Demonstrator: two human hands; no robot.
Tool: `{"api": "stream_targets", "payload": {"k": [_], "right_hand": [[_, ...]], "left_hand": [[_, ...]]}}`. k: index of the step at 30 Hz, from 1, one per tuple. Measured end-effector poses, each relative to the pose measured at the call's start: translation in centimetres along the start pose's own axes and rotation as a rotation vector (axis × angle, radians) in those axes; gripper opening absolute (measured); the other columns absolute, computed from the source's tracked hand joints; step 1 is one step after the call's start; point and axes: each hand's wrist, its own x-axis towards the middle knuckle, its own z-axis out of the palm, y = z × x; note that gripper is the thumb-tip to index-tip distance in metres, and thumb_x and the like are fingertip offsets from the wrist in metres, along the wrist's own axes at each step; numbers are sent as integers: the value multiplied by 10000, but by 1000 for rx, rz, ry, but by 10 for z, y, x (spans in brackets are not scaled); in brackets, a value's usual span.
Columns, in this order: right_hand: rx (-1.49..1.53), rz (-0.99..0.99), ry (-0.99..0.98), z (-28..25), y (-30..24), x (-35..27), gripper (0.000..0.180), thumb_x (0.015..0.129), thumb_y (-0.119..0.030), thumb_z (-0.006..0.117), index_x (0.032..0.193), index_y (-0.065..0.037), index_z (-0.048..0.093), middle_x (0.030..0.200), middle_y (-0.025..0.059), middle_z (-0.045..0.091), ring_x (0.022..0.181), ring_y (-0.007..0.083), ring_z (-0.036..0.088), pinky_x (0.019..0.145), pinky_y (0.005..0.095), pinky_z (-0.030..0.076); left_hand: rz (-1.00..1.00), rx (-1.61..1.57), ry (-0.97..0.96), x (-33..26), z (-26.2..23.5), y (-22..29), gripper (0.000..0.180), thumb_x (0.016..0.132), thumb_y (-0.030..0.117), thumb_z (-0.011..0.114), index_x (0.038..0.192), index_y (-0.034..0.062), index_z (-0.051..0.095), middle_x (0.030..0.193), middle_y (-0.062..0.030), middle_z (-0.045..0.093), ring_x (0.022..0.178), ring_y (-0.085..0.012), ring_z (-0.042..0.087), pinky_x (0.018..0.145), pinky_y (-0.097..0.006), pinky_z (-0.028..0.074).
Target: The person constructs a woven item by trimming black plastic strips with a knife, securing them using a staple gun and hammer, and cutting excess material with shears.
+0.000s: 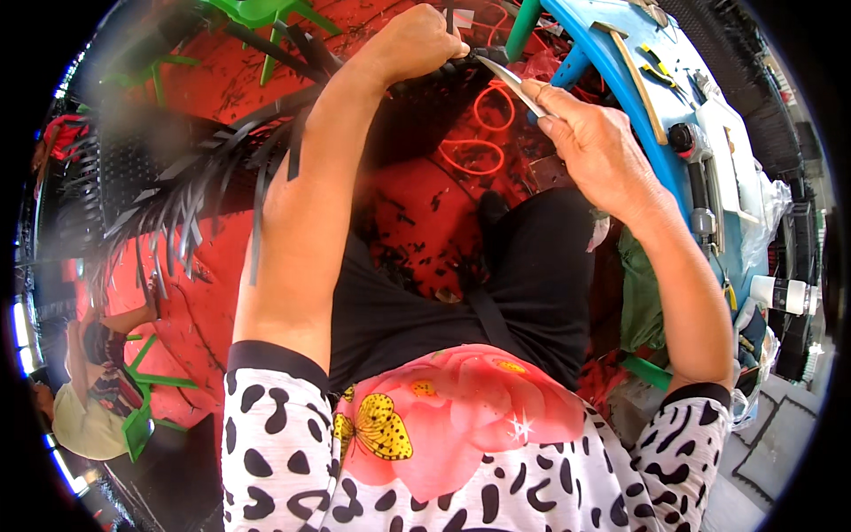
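The left hand [417, 40] is clenched over the edge of a black woven piece [213, 151] at the far middle of the scene, knuckles up, its fingers curled down around the dark weave so that the material sits inside the fist and runs out to the left. From there the piece spreads toward the far left into a fan of loose black strips [164, 239] that hang and splay over the red floor [399, 213].

The right hand [594, 146] comes in from the right and grips a slim metal blade [507, 78] — thumb and forefinger pinched on its near end, the rest of the fingers folded behind. The blade's tip points left and meets the weave just beside the left hand's fingertips, so the two hands are close together with the tool bridging them.

Under the hands an orange cord [483, 133] loops on the floor, and small black offcuts [399, 257] are scattered near the person's dark-trousered lap. To the right stands a blue table [612, 53] cluttered with tools (too small and bent by the lens to tell apart). At the near left another person [93, 390] sits by a green plastic stool [142, 417] — well apart from the work.
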Motion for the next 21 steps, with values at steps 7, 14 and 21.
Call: {"api": "stream_targets", "payload": {"k": [7, 14, 21], "right_hand": [[107, -7, 354, 64, 7, -4, 330, 864, -75, 514, 1194, -66, 535, 827, 239, 616, 781, 403, 604, 670, 460, 484], [465, 318, 388, 91, -11, -2, 347, 859, -62, 561, 1206, -63, 548, 920, 204, 634, 782, 340, 634, 699, 351, 500], [-98, -15, 191, 35, 9, 1, 386, 859, -85, 532, 1244, -109, 509, 859, 184, 623, 771, 376, 616, 655, 430, 497]], "left_hand": [[329, 722, 111, 24, 11, -36, 149, 722, 145, 556, 667, 67, 671, 678, -154, 622, 662, -296, 631, 638, -399, 507], [-186, 61, 90, 10, -7, 2, 203, 731, 162, 560, 635, 5, 645, 627, -155, 620, 592, -289, 608, 607, -371, 490], [-410, -345, 88, 2, -11, 15, 200, 707, 140, 582, 614, -36, 604, 528, -115, 576, 496, -191, 558, 523, -342, 447]]}}
